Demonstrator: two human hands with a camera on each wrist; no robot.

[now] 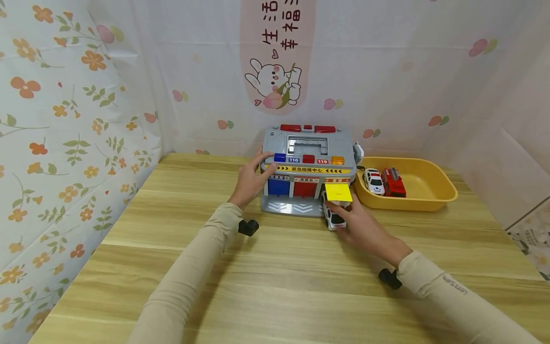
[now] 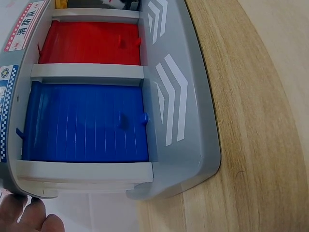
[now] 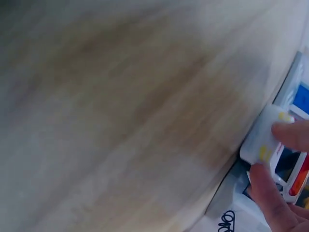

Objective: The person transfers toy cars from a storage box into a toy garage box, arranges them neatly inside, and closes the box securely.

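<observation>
A grey toy garage [image 1: 275,205] with a blue door [image 2: 87,123], a red door [image 2: 91,43] and a raised yellow door [image 1: 339,192] stands on the table. My left hand [image 1: 249,180] grips its left end, fingertips on the top edge and others around the side. At the right bay, my right hand [image 1: 363,227] pinches a white toy car [image 3: 263,135] between thumb and fingers. The car sits partly beneath the yellow door, its other end sticking out over the front ramp. Part of the car is hidden by the door and fingers.
To the right of the garage stands a yellow tub [image 1: 423,204]. In its left part lie a white toy police car [image 1: 374,182] and a red toy truck [image 1: 393,184]. A printed cloth [image 1: 193,71] hangs behind the wooden table [image 1: 275,286].
</observation>
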